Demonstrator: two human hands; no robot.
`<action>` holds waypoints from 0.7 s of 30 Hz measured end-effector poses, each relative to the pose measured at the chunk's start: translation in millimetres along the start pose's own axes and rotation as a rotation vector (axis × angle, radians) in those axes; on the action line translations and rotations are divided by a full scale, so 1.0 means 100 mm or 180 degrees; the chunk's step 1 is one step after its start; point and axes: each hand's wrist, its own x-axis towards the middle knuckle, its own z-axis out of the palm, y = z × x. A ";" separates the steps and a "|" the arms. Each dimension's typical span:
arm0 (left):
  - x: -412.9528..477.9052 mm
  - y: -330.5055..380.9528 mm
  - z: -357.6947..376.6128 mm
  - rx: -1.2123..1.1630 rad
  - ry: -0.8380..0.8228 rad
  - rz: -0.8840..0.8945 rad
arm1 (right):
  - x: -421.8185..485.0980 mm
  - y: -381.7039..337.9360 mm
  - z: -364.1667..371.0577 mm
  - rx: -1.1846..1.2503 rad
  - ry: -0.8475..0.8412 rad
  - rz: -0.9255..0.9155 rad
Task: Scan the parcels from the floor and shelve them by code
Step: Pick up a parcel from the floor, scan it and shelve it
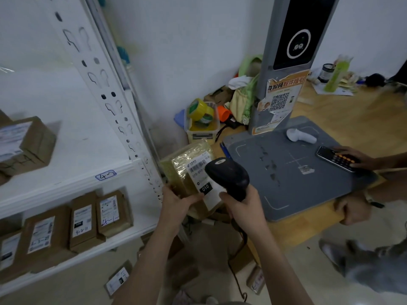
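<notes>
Holding the parcel [189, 170] up between the white shelf [66, 188] on the left and the grey scan pad [286, 172] on the right, the left hand [178, 203] grips its near edge. The right hand [240, 205] is wrapped round the black scanner [226, 175], which points at the label [199, 167]. The parcel looks like a small, light, stiff carton. Its glossy tape may be slippery, so the bare cardboard edges seem the safest hold.

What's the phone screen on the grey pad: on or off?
On: the phone shows a row of lit orange buttons on its dark display.
</notes>
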 end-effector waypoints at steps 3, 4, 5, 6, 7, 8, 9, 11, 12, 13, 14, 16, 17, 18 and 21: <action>-0.03 -0.01 0.05 0.0087 -0.0091 0.0176 | -0.08 -0.10 0.11 0.0121 -0.0059 -0.0048; -0.04 -0.01 0.06 0.0118 -0.0104 0.0231 | -0.09 -0.13 0.14 0.0137 -0.0044 -0.0080; -0.05 -0.01 0.07 0.0122 -0.0102 0.0276 | -0.11 -0.14 0.16 0.0154 -0.0012 -0.0110; -0.05 -0.01 0.07 0.0130 -0.0096 0.0312 | -0.11 -0.15 0.17 0.0156 0.0032 -0.0127; -0.05 -0.01 0.07 0.0135 -0.0084 0.0346 | -0.12 -0.15 0.18 0.0143 0.0070 -0.0127; -0.06 0.00 0.06 0.0132 -0.0081 0.0370 | -0.12 -0.14 0.19 0.0121 0.0097 -0.0113; -0.07 0.00 0.05 0.0106 -0.0081 0.0390 | -0.12 -0.13 0.19 0.0088 0.0110 -0.0094; -0.10 0.02 0.04 0.0088 -0.0072 0.0462 | -0.10 -0.10 0.19 0.0029 0.0130 -0.0052; -0.11 0.02 0.03 0.0097 -0.0068 0.0494 | -0.10 -0.10 0.18 0.0031 0.0123 -0.0022; -0.11 0.03 0.02 0.0090 -0.0062 0.0522 | -0.09 -0.09 0.18 0.0033 0.0114 0.0005; -0.11 0.03 0.01 0.0097 -0.0055 0.0541 | -0.09 -0.09 0.17 0.0025 0.0104 0.0018; -0.11 0.03 0.00 0.0109 -0.0045 0.0548 | -0.09 -0.10 0.17 -0.0026 0.0084 0.0022; -0.11 0.03 -0.01 0.0115 -0.0049 0.0551 | -0.09 -0.10 0.18 -0.0055 0.0081 0.0011; -0.10 0.03 -0.01 0.0122 -0.0056 0.0552 | -0.08 -0.10 0.19 -0.0081 0.0082 -0.0003; -0.08 0.02 -0.02 0.0115 -0.0086 0.0566 | -0.08 -0.10 0.20 -0.0102 0.0097 -0.0033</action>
